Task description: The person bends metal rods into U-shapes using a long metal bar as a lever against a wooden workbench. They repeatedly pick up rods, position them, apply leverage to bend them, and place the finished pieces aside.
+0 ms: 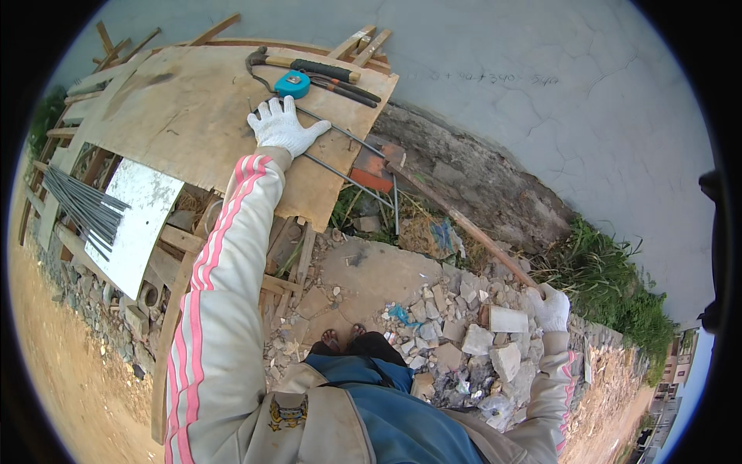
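My left hand (282, 127), in a white knitted glove, lies with fingers spread on the plywood bench top (209, 116). Beneath or beside it run thin steel rods (336, 172), which extend past the bench's right edge; some of their length is hidden by the hand. In my gloved right hand (550, 308) is the end of a long rusty bar (468, 224). Its far end meets the rods near the bench edge. Just beyond my left fingertips sit a teal tape measure (292, 84), a hammer (313, 67) and a long-handled black tool, possibly pincers (346, 90).
A bundle of steel rods (89, 205) rests on a white board (139, 232) to the left. Broken concrete rubble (471, 340) covers ground near my feet. A cracked grey wall (533, 85) rises behind, with grass (610, 274) at its foot.
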Demonstrator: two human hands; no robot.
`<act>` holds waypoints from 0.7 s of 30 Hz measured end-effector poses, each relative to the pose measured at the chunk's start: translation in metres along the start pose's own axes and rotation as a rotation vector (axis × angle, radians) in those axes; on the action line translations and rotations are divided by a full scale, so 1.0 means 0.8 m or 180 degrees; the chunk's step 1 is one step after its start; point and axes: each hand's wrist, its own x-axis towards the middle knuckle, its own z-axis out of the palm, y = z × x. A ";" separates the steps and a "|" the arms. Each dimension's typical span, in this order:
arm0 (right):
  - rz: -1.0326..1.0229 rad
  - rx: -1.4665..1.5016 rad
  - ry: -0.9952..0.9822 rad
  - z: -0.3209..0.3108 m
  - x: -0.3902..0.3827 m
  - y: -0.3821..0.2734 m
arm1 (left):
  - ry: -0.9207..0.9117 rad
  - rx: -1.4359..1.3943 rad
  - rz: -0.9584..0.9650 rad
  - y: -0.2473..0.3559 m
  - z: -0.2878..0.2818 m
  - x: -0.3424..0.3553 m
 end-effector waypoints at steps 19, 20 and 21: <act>0.0235 0.0288 0.0070 0.016 -0.058 -0.034 | -0.0001 0.0079 0.0053 0.001 0.013 0.004; 0.0280 0.0382 0.0148 0.019 -0.064 -0.040 | 0.0019 0.0094 0.0056 0.001 0.013 0.006; 0.0223 0.0268 0.0227 0.020 -0.071 -0.045 | -0.0027 0.0081 0.0046 0.001 0.013 0.006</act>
